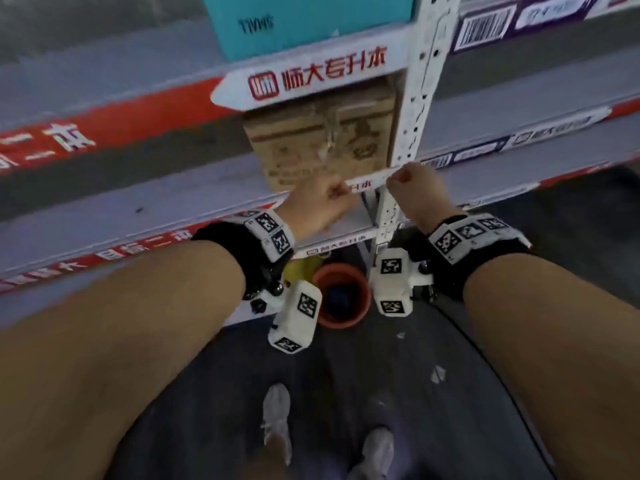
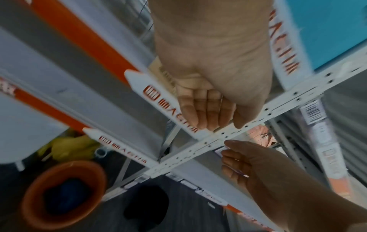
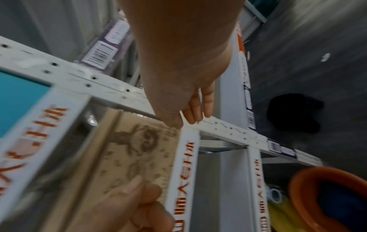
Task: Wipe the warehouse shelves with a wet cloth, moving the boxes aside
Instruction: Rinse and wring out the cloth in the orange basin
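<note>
A brown cardboard box [image 1: 318, 140] with a printed figure stands on the middle shelf, against the white upright post [image 1: 419, 98]. My left hand [image 1: 322, 202] is at the shelf's white label strip [image 1: 360, 184] below the box. Its fingers [image 2: 204, 109] are curled with nothing in them, and the thumb [image 3: 135, 185] lies against the box front. My right hand [image 1: 412, 185] is at the post by the box's lower right corner, fingers [image 3: 194, 109] hanging loosely and holding nothing. A dark blue cloth [image 1: 341, 299] lies in an orange basin [image 1: 360, 313] on the floor.
A teal box [image 1: 304, 22] sits on the shelf above. Grey shelf boards with red and white edge labels run left and right. A yellow item [image 1: 301, 270] lies by the basin under the lowest shelf. My shoes [image 1: 277, 417] stand on dark floor; a black object [image 3: 294, 113] lies there too.
</note>
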